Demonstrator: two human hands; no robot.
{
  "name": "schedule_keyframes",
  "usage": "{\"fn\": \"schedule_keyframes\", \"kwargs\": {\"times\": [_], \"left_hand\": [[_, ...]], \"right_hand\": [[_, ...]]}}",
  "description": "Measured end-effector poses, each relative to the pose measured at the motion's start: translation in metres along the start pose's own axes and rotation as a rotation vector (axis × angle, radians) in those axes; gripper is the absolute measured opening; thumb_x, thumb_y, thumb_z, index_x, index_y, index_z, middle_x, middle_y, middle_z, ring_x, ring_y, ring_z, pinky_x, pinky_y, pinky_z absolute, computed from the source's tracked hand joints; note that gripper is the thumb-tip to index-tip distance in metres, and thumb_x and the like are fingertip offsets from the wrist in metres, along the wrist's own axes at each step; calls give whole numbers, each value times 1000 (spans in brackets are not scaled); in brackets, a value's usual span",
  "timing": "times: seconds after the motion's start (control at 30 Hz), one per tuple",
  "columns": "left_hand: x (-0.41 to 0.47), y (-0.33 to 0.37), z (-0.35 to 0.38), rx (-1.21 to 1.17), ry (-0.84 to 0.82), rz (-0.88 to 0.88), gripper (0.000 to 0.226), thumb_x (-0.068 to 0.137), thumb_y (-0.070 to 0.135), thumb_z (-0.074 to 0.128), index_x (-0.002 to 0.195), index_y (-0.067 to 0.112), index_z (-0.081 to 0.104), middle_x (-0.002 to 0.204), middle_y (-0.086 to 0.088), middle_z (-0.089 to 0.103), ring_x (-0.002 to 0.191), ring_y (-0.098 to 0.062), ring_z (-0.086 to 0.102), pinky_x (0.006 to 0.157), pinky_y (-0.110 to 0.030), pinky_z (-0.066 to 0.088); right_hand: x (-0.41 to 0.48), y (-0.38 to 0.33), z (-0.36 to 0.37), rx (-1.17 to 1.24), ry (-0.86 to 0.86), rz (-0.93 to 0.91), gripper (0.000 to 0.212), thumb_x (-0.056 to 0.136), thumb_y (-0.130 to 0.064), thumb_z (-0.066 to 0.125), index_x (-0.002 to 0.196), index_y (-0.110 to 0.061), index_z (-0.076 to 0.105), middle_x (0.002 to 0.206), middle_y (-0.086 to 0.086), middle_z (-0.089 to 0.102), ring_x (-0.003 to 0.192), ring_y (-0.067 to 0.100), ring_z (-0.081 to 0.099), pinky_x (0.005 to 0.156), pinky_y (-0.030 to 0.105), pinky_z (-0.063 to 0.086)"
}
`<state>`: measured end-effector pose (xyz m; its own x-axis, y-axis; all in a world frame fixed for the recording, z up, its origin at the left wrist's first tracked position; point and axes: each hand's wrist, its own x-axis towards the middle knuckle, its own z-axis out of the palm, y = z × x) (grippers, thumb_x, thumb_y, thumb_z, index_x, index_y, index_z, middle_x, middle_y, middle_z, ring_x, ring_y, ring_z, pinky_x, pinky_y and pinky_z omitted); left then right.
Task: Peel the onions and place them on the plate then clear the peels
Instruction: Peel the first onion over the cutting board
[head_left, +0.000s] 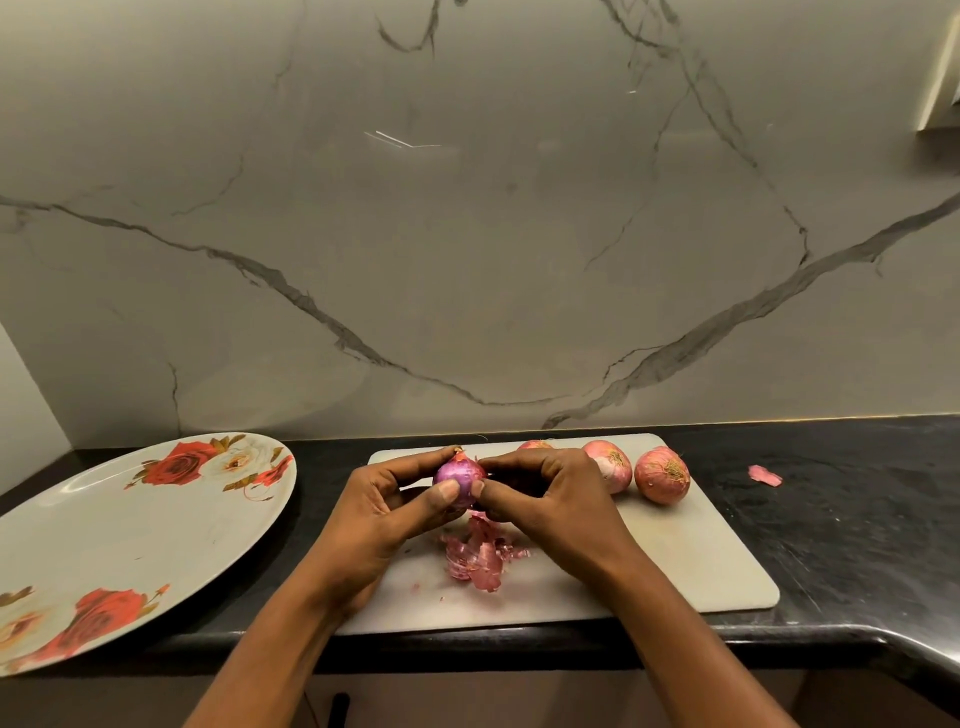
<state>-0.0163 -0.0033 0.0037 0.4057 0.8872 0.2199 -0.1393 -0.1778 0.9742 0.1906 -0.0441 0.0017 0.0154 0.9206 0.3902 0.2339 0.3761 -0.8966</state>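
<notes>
The left hand (374, 514) and right hand (540, 493) meet above the cutting board (701, 561). The left grips a half-peeled purple onion (460, 475) and the right pinches its skin. The flowered plate (130, 530) lies left of the board. Three unpeeled onions (610, 465) sit along the board's far edge, the peel pile (475, 558) is at its middle, and a peel scrap (764, 475) lies right of the board.

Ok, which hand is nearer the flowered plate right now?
Left. The left hand grips the onion on the side toward the plate; the right hand pinches the onion from the other side, farther away.
</notes>
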Motion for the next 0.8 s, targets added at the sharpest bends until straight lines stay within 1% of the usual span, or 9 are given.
{"fn": "schedule_keyframes", "kwargs": {"times": [0.1,0.2,0.27,0.37,0.47,0.5,0.57,0.7,0.8], "left_hand": [[0,-1,-1,5,-7,-5,49,85,10,75,133,12,69,125,-4,77,116,-26,74,93,-34,62],[-1,-1,-1,10,-11,-1,47,85,12,74,131,13,71,125,-3,77,116,-26,74,93,-35,63],[-1,-1,-1,4,2,0,44,85,16,73,129,14,72,124,-4,77,115,-27,74,92,-36,63],[2,-1,-1,3,42,-11,39,90,20,70,128,15,73,124,-8,77,113,-29,75,90,-38,64],[4,-1,-1,2,59,-15,40,94,19,68,133,18,71,127,-7,76,113,-30,75,90,-40,64],[4,-1,0,10,56,-14,39,94,19,68,134,19,71,128,-6,75,114,-29,75,91,-40,64],[4,-2,-1,12,50,-15,37,95,17,68,131,20,73,128,-7,75,116,-29,74,91,-40,64],[3,-2,0,13,36,-12,37,91,17,70,128,17,75,126,-6,76,116,-28,74,91,-41,64],[2,-1,2,16,34,7,38,90,15,71,128,14,74,125,-6,77,114,-27,74,88,-38,64]], "right_hand": [[1,0,0,-10,-4,-1,18,91,-25,82,108,-30,82,96,-9,82,91,10,79,83,35,66],[3,4,0,9,27,6,22,96,-5,71,109,-17,84,93,-1,83,87,17,80,82,41,67],[3,5,1,8,31,11,23,96,-2,69,111,-13,83,94,1,83,88,17,81,83,40,67],[3,6,2,26,62,2,23,98,-9,72,118,-17,80,102,-1,82,93,13,80,84,38,66],[2,5,2,2,63,-22,37,92,-29,81,128,-25,75,115,-5,79,101,7,77,86,34,66],[1,4,2,-28,48,-47,39,91,-32,82,129,-26,74,117,-7,79,104,4,76,87,31,65],[0,3,2,-56,19,-89,36,91,-31,82,127,-26,76,116,-11,79,107,2,75,89,29,64],[1,4,1,-54,23,-72,26,96,-31,77,122,-25,79,107,-10,81,100,8,78,86,38,66],[1,6,2,-53,43,-83,28,94,-32,79,122,-24,80,109,-10,81,101,8,77,86,39,66]]}}
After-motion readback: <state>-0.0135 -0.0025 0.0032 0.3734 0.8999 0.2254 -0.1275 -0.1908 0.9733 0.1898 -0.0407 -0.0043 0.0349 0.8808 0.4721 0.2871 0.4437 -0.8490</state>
